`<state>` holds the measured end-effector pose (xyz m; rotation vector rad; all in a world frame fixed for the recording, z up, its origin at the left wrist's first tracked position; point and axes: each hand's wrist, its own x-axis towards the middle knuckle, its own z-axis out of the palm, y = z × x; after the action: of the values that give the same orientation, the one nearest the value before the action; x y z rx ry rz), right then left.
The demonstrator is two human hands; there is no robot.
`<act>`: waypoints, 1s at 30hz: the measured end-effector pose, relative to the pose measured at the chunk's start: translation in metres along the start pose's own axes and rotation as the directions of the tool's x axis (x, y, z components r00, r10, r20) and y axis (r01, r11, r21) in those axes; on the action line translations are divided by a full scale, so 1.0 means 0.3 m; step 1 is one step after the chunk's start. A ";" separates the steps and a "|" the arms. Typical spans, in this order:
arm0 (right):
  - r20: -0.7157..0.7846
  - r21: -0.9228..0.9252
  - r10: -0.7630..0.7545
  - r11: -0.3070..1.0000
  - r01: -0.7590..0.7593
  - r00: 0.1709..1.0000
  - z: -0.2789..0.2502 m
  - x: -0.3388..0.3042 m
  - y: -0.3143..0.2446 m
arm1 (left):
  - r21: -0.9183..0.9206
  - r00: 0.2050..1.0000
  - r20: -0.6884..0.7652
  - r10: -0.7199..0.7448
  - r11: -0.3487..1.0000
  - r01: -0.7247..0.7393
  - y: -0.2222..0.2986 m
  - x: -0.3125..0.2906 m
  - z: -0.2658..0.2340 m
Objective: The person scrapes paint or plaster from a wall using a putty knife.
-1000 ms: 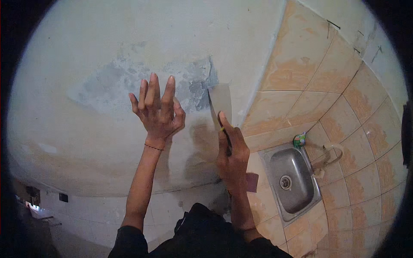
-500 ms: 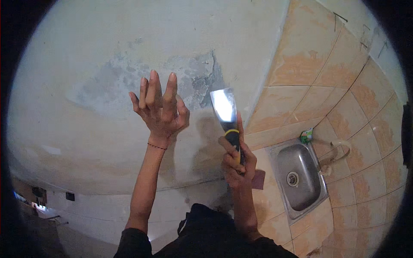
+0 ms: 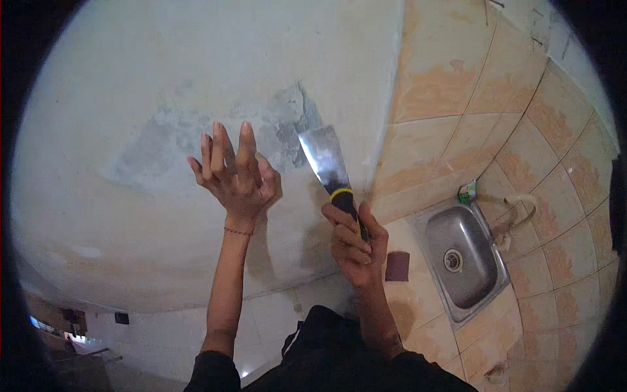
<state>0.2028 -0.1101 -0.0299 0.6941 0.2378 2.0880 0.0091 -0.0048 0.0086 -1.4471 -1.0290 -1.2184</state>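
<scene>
In front of me is a pale painted wall (image 3: 196, 52) with a grey, peeled patch (image 3: 147, 147) whose right end has flaking edges. My left hand (image 3: 238, 176) is raised before this patch, fingers spread, with nothing in it. Whether its fingertips touch the wall I cannot tell. My right hand (image 3: 356, 242) is wrapped round the dark handle of a putty knife (image 3: 323, 157), which has a yellow ring below its wide metal blade. The blade points up and slightly left, its edge close to the patch's right end; contact with the wall cannot be made out.
At the right, a steel sink (image 3: 467, 287) is set into a tiled counter (image 3: 424, 307), with a pale tap (image 3: 522, 206) and a small green packet (image 3: 467, 191) behind it. A reddish-brown block (image 3: 397, 266) lies left of the sink. Orange-patterned tiles (image 3: 450, 85) cover the adjoining wall.
The putty knife in my right hand has shifted left and tilted further left. My left hand stays spread and sits slightly lower in view. The whole view has turned a little.
</scene>
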 end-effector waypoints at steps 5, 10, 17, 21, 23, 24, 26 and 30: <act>-0.057 -0.312 -0.055 0.949 0.035 0.997 -0.004 -0.002 0.014 | 0.034 1.000 0.017 0.021 0.999 -0.021 -0.012 -0.004 -0.010; 0.025 -0.276 0.037 0.961 -0.029 0.999 -0.016 -0.006 -0.004 | 0.032 1.000 0.024 0.010 0.999 -0.011 -0.003 -0.004 -0.022; 0.002 -0.263 -0.029 0.964 0.029 1.000 0.017 -0.009 0.025 | 0.019 1.000 0.019 0.010 1.000 -0.010 0.001 0.000 -0.007; 0.001 -0.215 -0.016 0.976 0.016 1.000 0.030 -0.018 0.020 | 0.009 1.000 0.025 -0.013 1.000 0.013 0.003 -0.006 -0.013; -0.004 -0.209 -0.010 0.978 0.009 1.000 0.037 -0.020 0.019 | 0.015 0.999 0.042 -0.028 1.000 0.027 0.001 -0.009 -0.017; -0.021 -0.206 -0.016 0.979 0.011 1.000 0.036 -0.021 0.018 | 0.019 0.999 0.039 -0.035 0.999 0.035 0.000 -0.008 -0.019; -0.039 -0.209 -0.024 0.978 0.015 0.999 0.025 -0.023 0.007 | 0.023 0.999 0.040 -0.015 1.000 0.014 -0.002 0.000 -0.018; -0.040 -0.237 0.025 0.971 -0.034 0.999 0.012 -0.020 -0.016 | 0.035 0.998 0.051 -0.036 0.999 0.034 0.000 -0.010 -0.021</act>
<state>0.2107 -0.1125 -0.0312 0.5175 -0.0042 2.1152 0.0074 -0.0109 0.0061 -1.4460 -1.1088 -1.1886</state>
